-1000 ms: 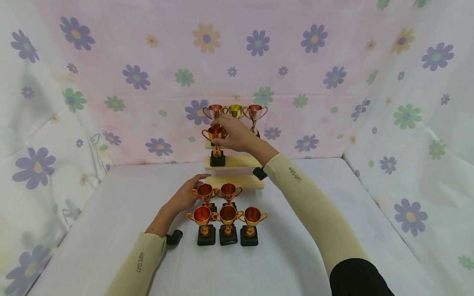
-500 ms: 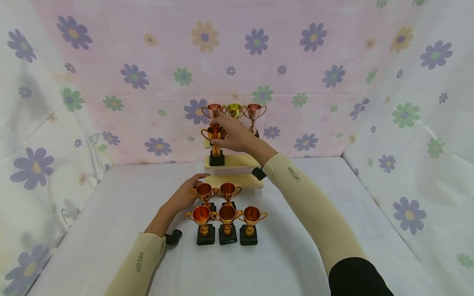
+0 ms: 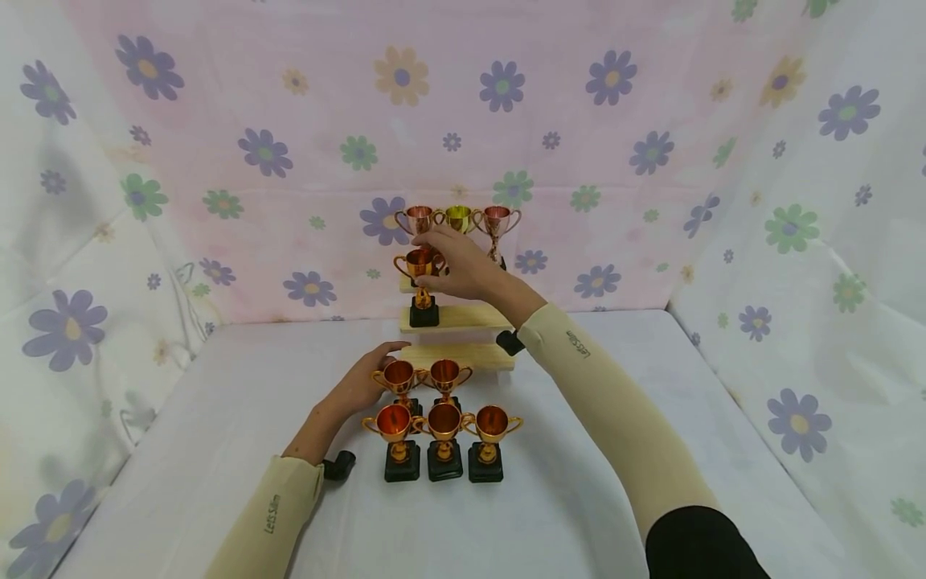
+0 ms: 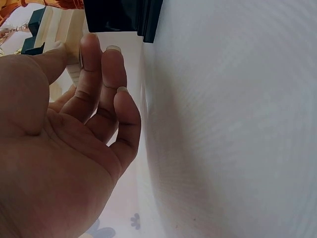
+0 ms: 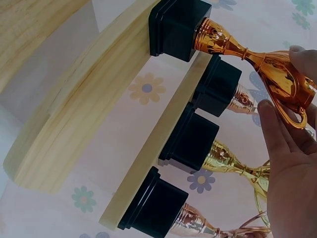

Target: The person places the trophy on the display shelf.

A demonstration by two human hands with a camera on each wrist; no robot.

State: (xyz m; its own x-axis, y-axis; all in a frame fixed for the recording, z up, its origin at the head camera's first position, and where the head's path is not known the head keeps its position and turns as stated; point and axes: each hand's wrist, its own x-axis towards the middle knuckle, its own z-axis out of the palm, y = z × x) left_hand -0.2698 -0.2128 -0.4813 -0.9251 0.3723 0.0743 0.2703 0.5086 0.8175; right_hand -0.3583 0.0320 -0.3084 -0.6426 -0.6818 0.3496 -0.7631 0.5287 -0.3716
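Observation:
With thumb and fingers, my right hand (image 3: pixel 463 261) holds the cup of a copper-gold trophy (image 5: pixel 285 82) by its sides. This trophy stands upright, its black base (image 3: pixel 424 314) on the middle step at the left end. My left hand (image 3: pixel 359 382) is at the left end of the lowest step of the wooden stand (image 3: pixel 463 354); its thumb and fingertips hold the board's end (image 4: pixel 74 47). Behind my right hand, the top step carries a pink-copper trophy (image 3: pixel 419 219), a yellow-gold trophy (image 3: pixel 459 215) and another pink-copper trophy (image 3: pixel 497 221).
In front of the stand, several copper-gold trophies stand on the white tablecloth (image 3: pixel 564 515) in two rows, including a front-right trophy (image 3: pixel 488 442) and a back-right trophy (image 3: pixel 447 376). A flowered cloth backdrop (image 3: pixel 311 96) surrounds the table.

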